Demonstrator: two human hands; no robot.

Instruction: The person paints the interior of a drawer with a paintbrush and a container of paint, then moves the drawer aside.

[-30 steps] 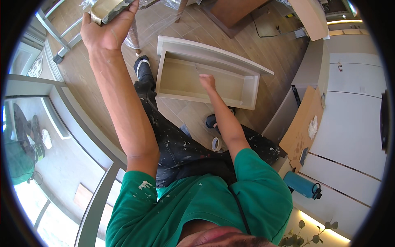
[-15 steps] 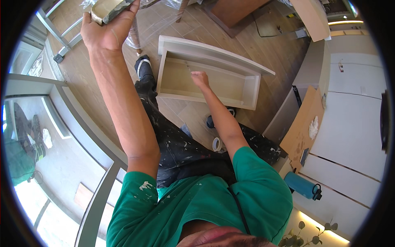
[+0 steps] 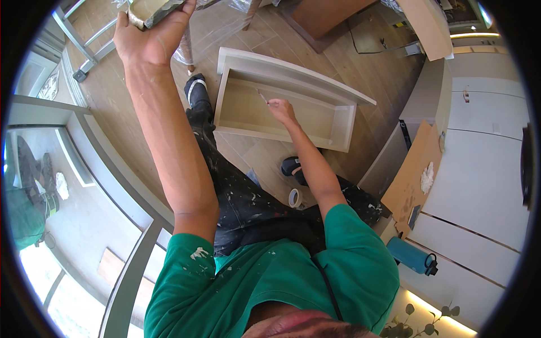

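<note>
At the upper left, my left hand [image 3: 152, 40] is raised and wrapped round a shallow paint container [image 3: 147, 12], cream inside with a dark, smeared side. The picture's edge cuts off part of it. My right hand [image 3: 282, 110] pinches a slim brush-like tool [image 3: 262, 97]; its thin tip points up and left. Hand and tool are over an off-white drawer [image 3: 284, 135] lying on the floor with its open side up. A longer, slightly curved front panel runs along the drawer's far side. Whether the tool's tip touches the drawer I cannot tell.
A roll of tape [image 3: 295, 198] lies on the floor near my legs. A metal ladder [image 3: 93, 48] and plastic-wrapped furniture legs [image 3: 185, 52] stand beyond my left hand. To the right are a cardboard sheet [image 3: 414, 180], a blue bottle [image 3: 411, 255] and white cabinets [image 3: 484, 158].
My right hand has shifted slightly right and nearer to me, and the slim tool shows more clearly. My left hand, with the container, has moved slightly right.
</note>
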